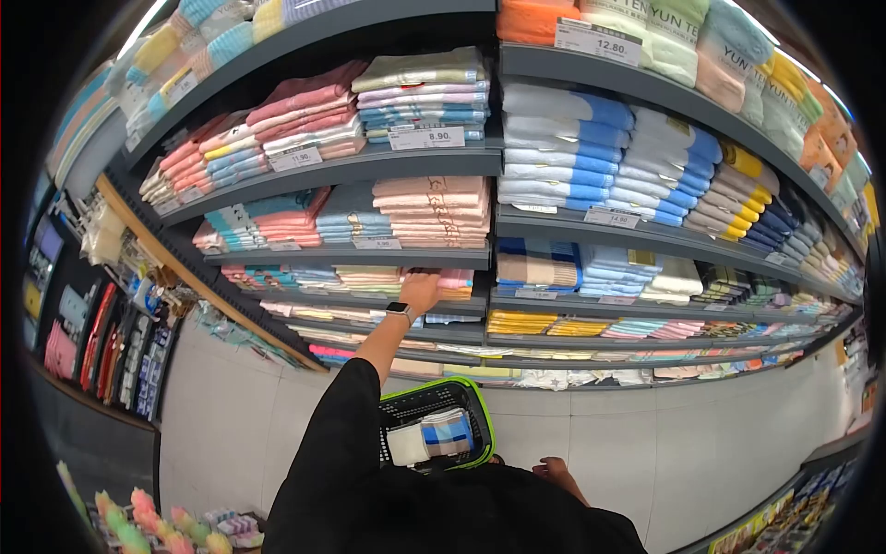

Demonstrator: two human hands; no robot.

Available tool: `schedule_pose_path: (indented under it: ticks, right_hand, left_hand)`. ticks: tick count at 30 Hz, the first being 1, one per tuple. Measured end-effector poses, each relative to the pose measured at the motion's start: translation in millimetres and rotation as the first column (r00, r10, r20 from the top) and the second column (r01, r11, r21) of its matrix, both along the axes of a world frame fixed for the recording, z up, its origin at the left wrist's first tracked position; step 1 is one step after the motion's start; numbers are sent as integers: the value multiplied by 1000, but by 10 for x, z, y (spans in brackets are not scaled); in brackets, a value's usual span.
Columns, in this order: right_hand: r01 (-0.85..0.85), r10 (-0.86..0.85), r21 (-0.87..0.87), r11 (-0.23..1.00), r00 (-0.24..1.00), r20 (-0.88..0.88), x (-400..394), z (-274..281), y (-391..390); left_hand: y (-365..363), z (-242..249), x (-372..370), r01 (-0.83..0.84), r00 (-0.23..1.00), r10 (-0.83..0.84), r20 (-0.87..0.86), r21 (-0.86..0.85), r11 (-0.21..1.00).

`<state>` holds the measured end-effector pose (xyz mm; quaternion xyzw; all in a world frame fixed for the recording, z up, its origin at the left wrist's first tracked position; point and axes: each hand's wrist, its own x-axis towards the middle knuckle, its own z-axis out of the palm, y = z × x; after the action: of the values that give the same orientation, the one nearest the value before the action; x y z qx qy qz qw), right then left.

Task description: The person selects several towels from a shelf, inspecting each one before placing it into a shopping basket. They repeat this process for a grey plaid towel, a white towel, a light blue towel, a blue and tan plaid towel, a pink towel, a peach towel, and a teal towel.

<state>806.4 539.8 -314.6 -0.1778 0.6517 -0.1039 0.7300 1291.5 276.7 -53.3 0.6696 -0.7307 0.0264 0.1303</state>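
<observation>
My left hand (pixel 424 289), a smartwatch (pixel 399 310) on its wrist, reaches forward into a low shelf at the front of the folded pink and peach towels (pixel 456 279). Its fingers are mostly hidden among the stack and under the shelf above. Down by my right side hangs my right hand (pixel 556 470), fingers loosely apart and nothing in them. A black shopping basket (pixel 486 411) with a green rim is close in front of my body. Inside it lie a cream folded towel (pixel 407 444) and a blue and brown checked towel (pixel 448 434).
Dark shelves (pixel 591 238) of folded towels curve around in front, with price tags (pixel 426 138) along their edges. A side rack (pixel 101 323) of small goods stands left. Colourful fluffy items (pixel 148 517) are at lower left. Pale tiled floor (pixel 609 434) runs below the shelves.
</observation>
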Motion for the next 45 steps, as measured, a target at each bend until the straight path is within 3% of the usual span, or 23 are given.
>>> schedule_pose_path:
  ticks: [1,3,7,9,11,13,15,16,17,20,25,27,29,30,31,32,33,35,37,40,43,44,45]
  right_hand:
    - [46,-46,2,999,999,-24,85,97,-6]
    - [102,-102,4,995,993,-58,282,261,-16]
    - [20,-21,-166,986,1000,-9,978,552,-300]
    - [31,-16,-282,959,999,52,1474,826,-528]
    - [97,0,-355,930,965,264,1987,1266,-807]
    - [288,-110,-230,929,812,573,2469,1777,-1082]
    - [401,-226,-29,916,574,787,2882,2195,-1335]
    - [402,-184,-6,916,433,883,3042,2279,-1438]
    - [398,-137,16,917,278,951,3151,2321,-1497]
    - [510,-211,98,854,168,963,3309,2316,-1589]
    - [446,-186,38,894,293,938,3240,2813,-1288]
    - [400,-232,86,913,332,914,3191,2922,-1205]
    - [418,-238,92,904,311,920,3140,2978,-1124]
    - [424,-240,89,901,319,917,3090,2848,-1110]
    - [428,-242,84,900,329,913,3042,2810,-1079]
    - [436,-246,86,896,326,913,2972,2789,-1065]
    - [448,-254,102,888,294,921,2894,2780,-1054]
    - [461,-263,124,879,252,931,2770,2854,-1024]
    - [569,-226,-54,821,411,883,2617,2986,-945]
    - [640,-246,-102,761,430,869,2390,3324,-798]
    - [703,-301,-156,694,480,824,2093,3114,-623]
    - [710,-312,-143,689,468,827,2063,3110,-600]
    - [605,-234,-322,728,661,713,2009,3118,-572]
  left_hand:
    - [-52,-36,51,2,1000,-1,-18,59,998]
    - [-94,-123,155,54,998,-56,-34,-56,997]
    - [-161,-111,364,89,996,-89,7,-58,994]
    - [-61,-74,388,104,995,-105,4,-106,989]
    - [141,166,339,210,970,-234,-63,-257,943]
    - [465,307,249,273,925,-354,-141,-404,873]
    - [837,364,162,344,872,-426,-240,-318,884]
    - [1045,407,87,361,864,-433,-255,-284,888]
    - [1266,479,15,402,853,-470,-229,-286,870]
    - [1787,503,-119,394,834,-464,-299,-267,880]
    - [2130,741,3,346,752,-408,-517,-216,913]
    - [2155,816,-1,-24,750,-169,-640,-281,959]
    - [2072,722,-13,-107,674,-137,-726,-279,954]
    - [2055,672,-22,-77,313,0,-950,-25,997]
    - [2046,677,-57,52,-83,206,-975,202,978]
    - [2041,744,-105,85,-194,207,-959,194,977]
    - [2040,722,-156,94,-189,205,-960,190,977]
    - [2042,616,-237,44,-26,85,-996,84,995]
    - [2011,515,-348,79,3,73,-997,73,994]
    - [1950,537,-531,166,26,90,-996,93,982]
    - [1855,622,-642,280,67,139,-988,152,948]
    - [1819,677,-669,366,193,63,-979,131,922]
    - [1752,729,-700,453,307,-26,-951,123,883]
